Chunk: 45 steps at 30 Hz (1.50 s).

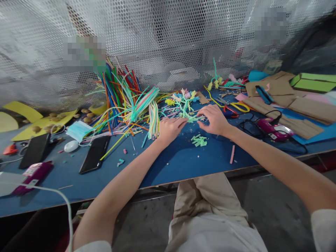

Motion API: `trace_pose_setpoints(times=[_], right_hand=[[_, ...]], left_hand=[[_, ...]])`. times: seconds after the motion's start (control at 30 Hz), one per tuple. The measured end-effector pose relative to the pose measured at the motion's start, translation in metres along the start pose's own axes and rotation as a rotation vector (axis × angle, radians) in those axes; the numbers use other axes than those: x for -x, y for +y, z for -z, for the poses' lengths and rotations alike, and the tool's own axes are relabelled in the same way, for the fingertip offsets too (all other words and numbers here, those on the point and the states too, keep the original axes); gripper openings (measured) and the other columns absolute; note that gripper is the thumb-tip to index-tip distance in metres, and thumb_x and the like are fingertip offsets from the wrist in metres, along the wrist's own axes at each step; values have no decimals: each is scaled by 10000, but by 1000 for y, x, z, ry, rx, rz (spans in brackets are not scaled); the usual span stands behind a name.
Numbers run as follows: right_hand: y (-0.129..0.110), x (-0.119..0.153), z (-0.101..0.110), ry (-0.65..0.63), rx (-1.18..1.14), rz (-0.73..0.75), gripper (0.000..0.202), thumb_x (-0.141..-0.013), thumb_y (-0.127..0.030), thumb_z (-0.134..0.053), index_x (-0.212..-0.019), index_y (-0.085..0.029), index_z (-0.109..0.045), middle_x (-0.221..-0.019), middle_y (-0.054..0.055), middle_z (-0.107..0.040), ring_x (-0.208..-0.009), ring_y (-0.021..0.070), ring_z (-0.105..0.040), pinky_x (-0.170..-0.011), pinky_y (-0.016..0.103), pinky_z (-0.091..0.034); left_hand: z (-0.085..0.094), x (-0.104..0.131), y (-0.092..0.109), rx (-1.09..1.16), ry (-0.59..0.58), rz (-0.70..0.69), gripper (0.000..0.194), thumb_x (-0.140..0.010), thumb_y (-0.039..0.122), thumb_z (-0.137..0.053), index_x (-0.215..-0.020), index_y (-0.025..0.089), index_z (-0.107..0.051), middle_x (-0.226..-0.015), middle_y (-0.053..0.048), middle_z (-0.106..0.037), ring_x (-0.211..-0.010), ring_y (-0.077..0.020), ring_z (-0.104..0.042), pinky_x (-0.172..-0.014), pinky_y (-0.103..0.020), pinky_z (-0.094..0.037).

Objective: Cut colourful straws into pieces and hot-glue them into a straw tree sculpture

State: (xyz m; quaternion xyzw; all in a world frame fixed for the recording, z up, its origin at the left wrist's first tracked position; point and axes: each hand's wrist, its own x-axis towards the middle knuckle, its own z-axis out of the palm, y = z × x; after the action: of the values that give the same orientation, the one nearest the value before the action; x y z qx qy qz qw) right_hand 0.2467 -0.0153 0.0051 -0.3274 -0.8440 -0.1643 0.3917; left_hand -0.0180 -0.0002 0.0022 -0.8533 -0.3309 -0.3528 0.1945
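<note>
My left hand (171, 130) reaches in from the lower left, its fingers pressed together and their tips on light green pipe cleaner pieces (193, 119). Across from it, my right hand (215, 119) is curved over the table, with thumb and forefinger apart beside the same pieces. Nearer to me lies a small pile of cut green pipe cleaner pieces (199, 140). Just behind the hands is a branching pipe cleaner plant (186, 104) with pink, yellow and blue tips. A bundle of pale pipe cleaners (154, 120) lies next to my left hand.
Many coloured pipe cleaners (118, 91) stand at the back left. Two dark phones (95, 154), a face mask (79, 130) and a white mouse-shaped object (71, 146) lie left. Yellow-handled scissors (240, 106), cardboard (309, 105) and a purple device with cables (275, 129) lie right. A perforated metal panel (168, 42) stands behind.
</note>
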Motion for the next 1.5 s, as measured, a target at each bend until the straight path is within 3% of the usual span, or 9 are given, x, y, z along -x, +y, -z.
trace_pose_setpoints(times=[0.13, 0.33, 0.57, 0.73, 1.2, 1.5], right_hand=[[7, 2, 3, -46, -13, -103, 161, -916, -296, -662, -1050, -207, -650, -1033, 101, -744, -984, 304, -652, -885, 453, -423], [14, 4, 5, -128, -104, -184, 222, -1006, -353, -601, -867, -217, -707, -816, 54, -752, -793, 242, -639, -782, 414, -418], [25, 5, 3, -74, -157, -165, 266, -1020, -425, -639, -953, -220, -795, -937, 72, -806, -871, 268, -663, -814, 419, -481], [31, 5, 4, -81, -169, -139, 264, -1013, -434, -660, -951, -231, -816, -962, 68, -824, -901, 274, -695, -841, 434, -498], [26, 4, 7, -40, -160, -151, 170, -962, -388, -738, -895, -244, -798, -923, 43, -816, -895, 262, -693, -874, 440, -497], [25, 5, 4, -33, -176, -167, 218, -974, -440, -711, -904, -258, -809, -932, 45, -823, -882, 257, -685, -880, 438, -481]], left_hand=[[0, 0, -1, 1, 1, 34, 262, -1058, 439, -606, -1088, 305, -829, -773, -4, -807, -696, -167, -745, -657, -309, -429], [1, 0, 0, -7, -75, 121, 307, -1076, 463, -556, -1087, 309, -821, -769, -17, -802, -693, -177, -740, -715, -308, -461], [-2, 1, -2, -8, -126, 181, 305, -1048, 491, -601, -1165, 313, -818, -860, -42, -829, -772, -223, -777, -754, -336, -499], [-5, 2, -3, 17, -131, 156, 282, -1056, 457, -597, -1146, 332, -833, -1011, -23, -842, -869, -223, -799, -742, -337, -517], [-5, 2, -4, 74, -126, 107, 258, -1048, 425, -627, -1168, 305, -821, -1071, -28, -837, -941, -216, -808, -734, -323, -535], [-4, 3, -5, 130, -101, 104, 237, -1054, 395, -621, -1150, 310, -821, -1111, -18, -831, -1008, -202, -802, -757, -311, -559]])
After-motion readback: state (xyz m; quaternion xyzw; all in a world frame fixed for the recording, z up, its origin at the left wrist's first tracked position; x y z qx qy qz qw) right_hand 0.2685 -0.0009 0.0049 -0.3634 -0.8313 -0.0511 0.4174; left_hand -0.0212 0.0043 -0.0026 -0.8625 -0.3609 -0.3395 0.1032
